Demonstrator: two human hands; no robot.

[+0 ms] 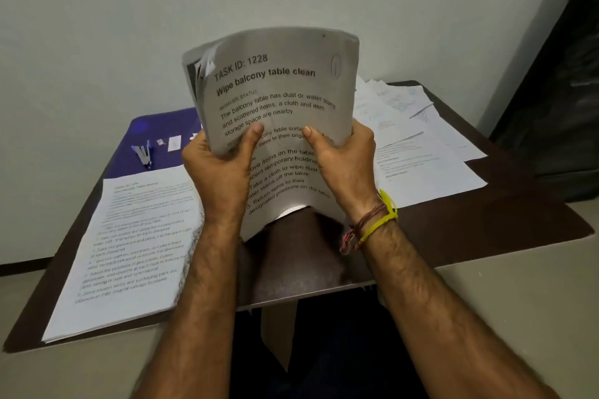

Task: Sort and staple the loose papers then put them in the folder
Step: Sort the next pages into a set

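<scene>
I hold a thick bundle of printed papers (pixel 278 91) upright above the table's middle; its top sheet reads "TASK ID: 1228". My left hand (pixel 220 168) grips the bundle's left lower edge, thumb on the front. My right hand (pixel 346 159) grips its right lower edge the same way. The bundle's upper left corner fans open. A neat stack of papers (pixel 129 249) lies on the table at the left. Loose sheets (pixel 418 139) spread out at the right. A stapler (pixel 142 152) rests on a dark blue folder (pixel 155 129) at the far left.
The small dark brown table (pixel 470 236) stands against a pale wall. Small white and red scraps (pixel 173 142) lie on the folder beside the stapler. A dark object (pixel 564 91) leans at the right edge of view. My legs are under the table's front edge.
</scene>
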